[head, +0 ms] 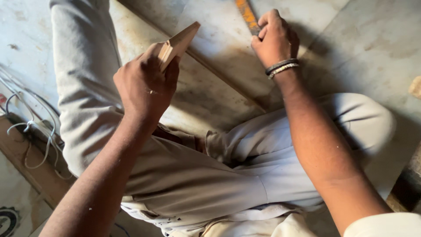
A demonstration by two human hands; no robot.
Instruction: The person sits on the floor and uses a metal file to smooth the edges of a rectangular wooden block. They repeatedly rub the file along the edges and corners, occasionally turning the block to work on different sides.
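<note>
In the head view, a seated person is seen from above, legs folded in pale grey trousers (175, 175) across the middle of the frame, on a worn, stained stone floor (372, 44). Left of centre, the left hand (147, 85) is raised above the thigh, and its fingers are closed around the lower end of a small wooden piece (180, 43), which is held tilted with its pointed end directed toward the upper middle of the frame; the grip at the thick end appears chosen so that the tapered part is left free and exposed. At the upper right of centre, the right hand (274, 39) is curled into a fist around a narrow orange-handled tool (246, 15), of which only a short length is shown running up to the top edge, so its kind cannot be told. The tool is kept apart from the wooden piece, with a stretch of bare floor between them. Two dark and beaded bracelets (281, 67) are worn at the right wrist. At the left edge of the frame, a tangle of white cables (33, 129) is laid over a brown board (30, 171), well away from both hands.
</note>
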